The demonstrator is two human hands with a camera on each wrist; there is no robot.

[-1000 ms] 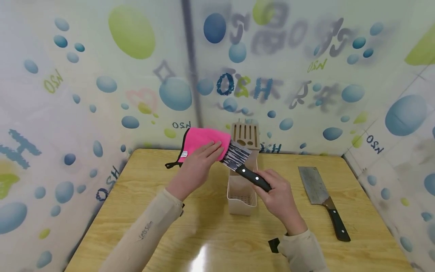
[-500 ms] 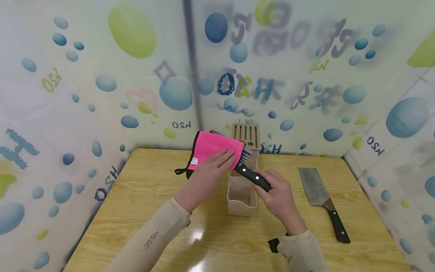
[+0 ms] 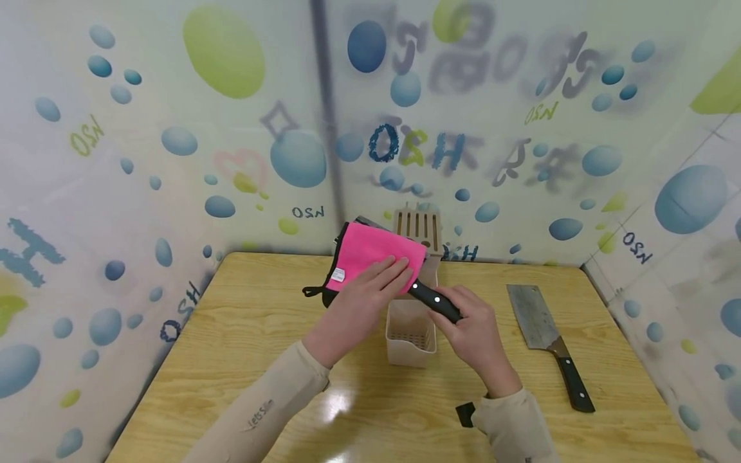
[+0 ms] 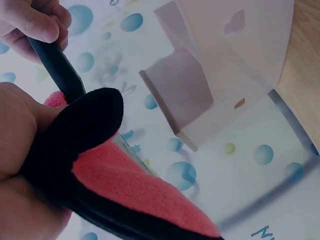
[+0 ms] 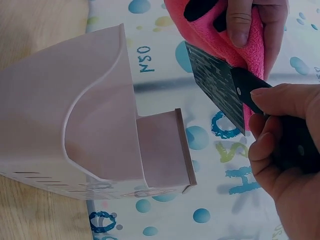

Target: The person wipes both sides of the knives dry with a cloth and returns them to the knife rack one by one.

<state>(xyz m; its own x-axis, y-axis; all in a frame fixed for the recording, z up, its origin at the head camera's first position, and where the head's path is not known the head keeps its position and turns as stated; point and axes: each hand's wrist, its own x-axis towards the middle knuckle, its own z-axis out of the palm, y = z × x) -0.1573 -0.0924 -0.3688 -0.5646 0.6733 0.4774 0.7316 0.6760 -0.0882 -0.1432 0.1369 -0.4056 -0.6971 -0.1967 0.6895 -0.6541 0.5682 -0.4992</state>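
Note:
My right hand point(image 3: 473, 328) grips the black riveted handle of a cleaver point(image 3: 435, 299) in the head view, its blade pointing up and to the left. A pink cloth point(image 3: 376, 247) with black edging and a hanging loop covers most of that blade. My left hand point(image 3: 366, 297) holds the cloth against the blade, fingers laid over the near face. In the right wrist view the left thumb point(image 5: 240, 25) presses the cloth from the other side, and the dark patterned blade point(image 5: 217, 85) shows below it. The cloth hides much of the blade in the head view.
A beige knife holder point(image 3: 411, 350) with a slotted back stands on the wooden table point(image 3: 249, 321), just behind and below the hands. A second cleaver point(image 3: 535, 318) with a worn grey blade lies to the right. Printed curtains enclose the table.
My left hand has slid the cloth down and right along the blade toward the handle, and a blade corner now shows above the cloth. The right hand has stayed nearly still.

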